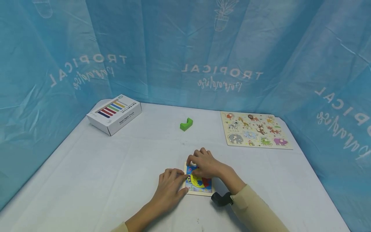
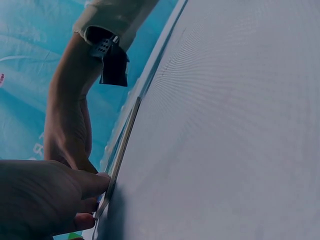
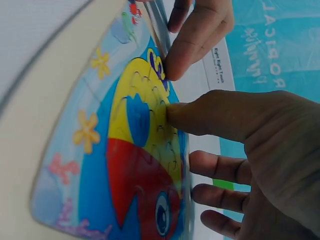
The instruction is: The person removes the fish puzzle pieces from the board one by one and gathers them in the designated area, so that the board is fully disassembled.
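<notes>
A small jigsaw puzzle [image 1: 200, 183] in a pale wooden frame lies on the table, with a yellow and red fish on blue. In the right wrist view the fish picture [image 3: 145, 120] fills the left half. My left hand [image 1: 171, 188] rests along the puzzle's left side, its fingers touching the frame and the tail area. My right hand [image 1: 207, 166] bends over the far part, with the thumb on the yellow body and curled fingers at the far edge. In the left wrist view the left hand [image 2: 50, 197] meets the frame's thin edge [image 2: 125, 137]. The right hand hides some of the puzzle.
Beyond the hands lies a green block with a curved notch [image 1: 186, 124]. A white box [image 1: 114, 114] with printed coloured rows stands at the back left. An animal peg board [image 1: 255, 130] lies at the back right. Blue printed curtains [image 1: 174, 48] enclose the table.
</notes>
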The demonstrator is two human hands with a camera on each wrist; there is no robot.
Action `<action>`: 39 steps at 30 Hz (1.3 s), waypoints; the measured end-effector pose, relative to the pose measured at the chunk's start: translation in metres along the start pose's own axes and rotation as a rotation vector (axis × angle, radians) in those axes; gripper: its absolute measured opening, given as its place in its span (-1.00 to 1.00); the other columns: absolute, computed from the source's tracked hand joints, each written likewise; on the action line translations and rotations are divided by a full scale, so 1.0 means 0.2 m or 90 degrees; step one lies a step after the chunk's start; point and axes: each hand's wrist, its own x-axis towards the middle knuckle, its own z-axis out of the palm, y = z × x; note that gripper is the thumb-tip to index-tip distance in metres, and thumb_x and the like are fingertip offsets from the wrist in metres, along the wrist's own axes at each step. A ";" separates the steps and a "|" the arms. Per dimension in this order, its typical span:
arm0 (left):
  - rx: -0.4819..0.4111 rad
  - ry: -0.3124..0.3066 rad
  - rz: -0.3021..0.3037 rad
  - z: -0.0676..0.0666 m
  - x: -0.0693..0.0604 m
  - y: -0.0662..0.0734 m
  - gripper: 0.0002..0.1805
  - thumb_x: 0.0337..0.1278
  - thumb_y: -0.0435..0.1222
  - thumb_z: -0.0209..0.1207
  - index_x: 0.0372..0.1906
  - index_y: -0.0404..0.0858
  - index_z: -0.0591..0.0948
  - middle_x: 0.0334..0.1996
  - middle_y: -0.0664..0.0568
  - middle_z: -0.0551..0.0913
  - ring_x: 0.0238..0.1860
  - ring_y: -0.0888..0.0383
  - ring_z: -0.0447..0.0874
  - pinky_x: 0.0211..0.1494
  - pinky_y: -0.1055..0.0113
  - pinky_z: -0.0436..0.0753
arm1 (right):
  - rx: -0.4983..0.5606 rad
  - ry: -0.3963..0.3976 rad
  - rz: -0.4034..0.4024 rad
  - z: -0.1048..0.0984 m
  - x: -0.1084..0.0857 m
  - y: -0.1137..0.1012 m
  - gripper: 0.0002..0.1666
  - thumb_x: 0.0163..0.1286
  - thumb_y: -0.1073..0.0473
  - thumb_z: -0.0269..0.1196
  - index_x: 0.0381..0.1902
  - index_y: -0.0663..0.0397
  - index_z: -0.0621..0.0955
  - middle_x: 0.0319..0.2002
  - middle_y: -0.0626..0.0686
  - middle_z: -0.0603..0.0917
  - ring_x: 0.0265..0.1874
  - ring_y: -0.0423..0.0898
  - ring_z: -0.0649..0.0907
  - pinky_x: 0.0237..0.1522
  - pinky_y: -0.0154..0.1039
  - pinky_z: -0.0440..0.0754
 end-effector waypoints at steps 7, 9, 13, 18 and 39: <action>-0.001 -0.004 -0.003 0.00 0.00 0.01 -0.56 0.07 -0.12 0.25 0.08 -0.16 0.60 0.06 0.04 0.48 0.13 0.02 0.28 0.18 -0.03 0.27 | 0.002 -0.015 0.004 -0.02 0.00 -0.01 -0.65 0.16 0.06 0.32 -0.08 -0.33 0.53 -0.13 -0.08 0.51 -0.04 -0.07 0.33 0.09 -0.04 0.30; 0.000 -0.004 -0.002 0.00 0.00 0.01 -0.56 0.08 -0.12 0.25 0.08 -0.17 0.60 0.06 0.04 0.47 0.13 0.02 0.28 0.18 -0.03 0.27 | 0.002 -0.016 0.004 -0.02 0.00 -0.01 -0.65 0.16 0.06 0.32 -0.08 -0.33 0.53 -0.13 -0.08 0.51 -0.04 -0.07 0.33 0.09 -0.03 0.30; 0.005 -0.010 -0.001 0.00 0.00 0.01 -0.55 0.09 -0.11 0.24 0.09 -0.17 0.59 0.07 0.03 0.47 0.14 0.02 0.28 0.18 -0.04 0.26 | -0.017 -0.016 0.003 -0.02 0.00 -0.01 -0.66 0.17 0.04 0.32 -0.08 -0.36 0.53 -0.11 -0.08 0.52 -0.04 -0.07 0.33 0.10 -0.02 0.30; 0.011 -0.018 0.001 0.00 0.00 0.01 -0.55 0.12 -0.10 0.22 0.11 -0.17 0.58 0.08 0.02 0.47 0.16 0.01 0.27 0.20 -0.05 0.24 | -0.046 -0.012 -0.002 -0.03 0.00 -0.01 -0.65 0.17 0.03 0.32 -0.07 -0.38 0.55 -0.11 -0.08 0.54 -0.05 -0.07 0.34 0.09 -0.01 0.30; 0.045 -0.005 0.011 0.01 -0.01 0.01 -0.54 0.13 -0.09 0.21 0.11 -0.18 0.58 0.06 0.03 0.47 0.15 0.01 0.29 0.20 -0.06 0.22 | -0.075 -0.020 -0.001 -0.03 0.01 -0.03 -0.62 0.15 0.06 0.35 -0.08 -0.37 0.51 -0.13 -0.05 0.52 -0.06 -0.06 0.34 0.10 0.01 0.32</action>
